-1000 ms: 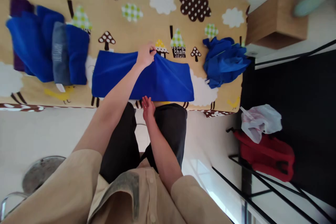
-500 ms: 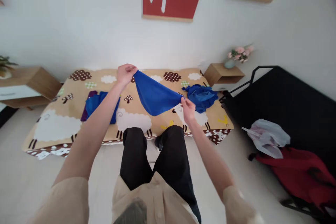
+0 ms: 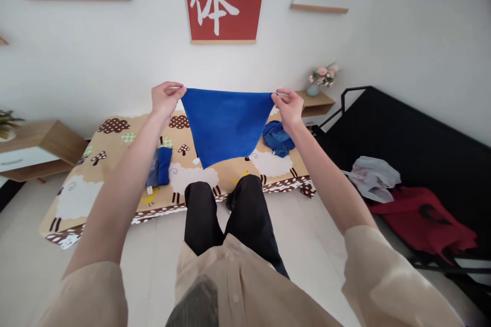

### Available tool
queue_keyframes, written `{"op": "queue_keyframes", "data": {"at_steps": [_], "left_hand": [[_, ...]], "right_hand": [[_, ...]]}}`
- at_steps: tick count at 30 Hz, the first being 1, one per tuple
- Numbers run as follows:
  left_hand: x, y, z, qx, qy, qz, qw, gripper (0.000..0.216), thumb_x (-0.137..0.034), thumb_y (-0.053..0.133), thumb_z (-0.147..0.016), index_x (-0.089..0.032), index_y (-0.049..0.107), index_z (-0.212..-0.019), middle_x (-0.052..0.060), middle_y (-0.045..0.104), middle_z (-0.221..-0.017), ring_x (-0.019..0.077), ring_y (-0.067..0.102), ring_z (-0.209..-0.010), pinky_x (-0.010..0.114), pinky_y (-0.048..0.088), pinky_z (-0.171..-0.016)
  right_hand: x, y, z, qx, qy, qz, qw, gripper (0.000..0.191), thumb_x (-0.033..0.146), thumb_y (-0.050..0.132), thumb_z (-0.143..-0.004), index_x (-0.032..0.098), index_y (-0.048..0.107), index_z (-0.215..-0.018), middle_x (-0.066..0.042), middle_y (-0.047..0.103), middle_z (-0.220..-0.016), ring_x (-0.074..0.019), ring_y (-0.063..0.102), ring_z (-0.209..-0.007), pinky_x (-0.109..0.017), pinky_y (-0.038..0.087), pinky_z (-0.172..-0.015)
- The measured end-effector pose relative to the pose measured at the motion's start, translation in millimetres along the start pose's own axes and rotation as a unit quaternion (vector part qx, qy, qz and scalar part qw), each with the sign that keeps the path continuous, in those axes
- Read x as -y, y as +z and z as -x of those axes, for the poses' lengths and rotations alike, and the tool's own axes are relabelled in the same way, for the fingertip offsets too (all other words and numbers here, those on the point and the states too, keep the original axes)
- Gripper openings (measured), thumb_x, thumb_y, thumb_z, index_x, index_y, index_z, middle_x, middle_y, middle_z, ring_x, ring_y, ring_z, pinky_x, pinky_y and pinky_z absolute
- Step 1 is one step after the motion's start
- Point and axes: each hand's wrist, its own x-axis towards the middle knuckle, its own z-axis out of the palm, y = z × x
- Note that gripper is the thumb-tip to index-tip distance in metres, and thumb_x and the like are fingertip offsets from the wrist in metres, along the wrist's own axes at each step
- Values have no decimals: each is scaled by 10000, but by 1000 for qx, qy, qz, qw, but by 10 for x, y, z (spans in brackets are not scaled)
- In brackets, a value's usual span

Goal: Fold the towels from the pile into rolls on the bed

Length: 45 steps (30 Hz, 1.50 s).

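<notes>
A blue cloth hangs spread between my two hands, its top edge stretched nearly level. My left hand pinches the upper left corner between thumb and fingers. At the upper right corner, my right hand grips the cloth the same way. Behind my left forearm, a folded blue cloth lies on the sheep-patterned bed cover, partly hidden. Below my right hand sits a crumpled pile of blue cloth on the same cover.
A wooden bedside cabinet stands at the left, another at the back right with a flower vase. On the right are a black couch-like frame, a white plastic bag and red fabric.
My hands have risen and moved apart, my right hand most. The blue cloth has gone from a slanted, sagging fold to a taut top edge with its face spread. The view has shifted too.
</notes>
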Motion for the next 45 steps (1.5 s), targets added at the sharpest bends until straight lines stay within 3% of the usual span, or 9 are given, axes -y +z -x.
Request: {"op": "queue_keyframes", "data": {"at_steps": [5,11,19,25,31,34,37,41,45], "left_hand": [[-50,-13,61,2,-26,3,1000,248,-279,865,-703,-167,713,-864,77,733,-842,151,660,-769,247,530,-684],[145,-100,193,14,-128,15,992,237,-209,878,-664,-142,713,-821,64,719,-790,108,609,-634,218,499,-587],[782,-319,485,67,-247,7,967,345,-261,955,-560,-171,738,-814,92,754,-881,149,661,-713,229,516,-598],[1402,-279,452,61,-315,-47,946,272,-229,923,-648,-178,748,-851,56,701,-722,114,598,-584,208,417,-509],[1921,-67,287,22,-325,-2,946,238,-186,877,-717,-154,672,-834,62,711,-758,154,699,-659,253,548,-638],[2083,21,148,-10,-253,18,967,239,-241,845,-762,-168,665,-902,57,722,-815,153,716,-715,283,599,-759],[2167,32,141,-46,-147,20,988,277,-301,781,-810,-192,684,-1046,70,751,-954,168,737,-836,309,608,-862],[2392,-96,472,-68,-113,-46,990,345,-357,739,-813,-218,717,-1128,83,760,-1080,206,739,-965,312,600,-892],[2917,-219,1090,-31,-193,-131,972,325,-357,736,-786,-230,753,-1085,70,769,-1048,232,730,-990,309,587,-862]], "right_hand": [[78,-89,76,19,21,1,1000,419,480,842,-792,161,737,-1042,-41,736,-847,-151,692,-814,-289,583,-757],[33,-133,326,49,160,-60,984,294,320,921,-730,152,759,-910,0,712,-721,-85,633,-591,-234,594,-650],[-367,2,597,61,305,-79,947,206,192,910,-761,130,753,-879,-64,761,-768,-149,755,-667,-200,633,-593],[-956,247,557,59,357,-50,931,189,138,893,-776,131,727,-865,-60,761,-754,-163,768,-662,-237,663,-653],[-1649,751,347,47,351,-67,933,210,114,887,-759,130,685,-814,-47,742,-746,-169,772,-673,-245,658,-718],[-1879,1004,208,17,297,-70,952,216,201,873,-773,157,666,-816,-25,739,-739,-165,770,-693,-261,650,-738],[-1990,1077,196,18,185,-80,979,233,324,837,-796,177,688,-899,-30,759,-799,-170,776,-774,-295,638,-810],[-2209,914,518,51,116,-61,990,320,404,835,-760,198,714,-973,-68,784,-944,-178,763,-876,-325,609,-888],[-2717,687,1171,93,205,-14,974,367,441,856,-696,202,734,-946,-73,785,-932,-190,746,-876,-340,590,-892]]}}
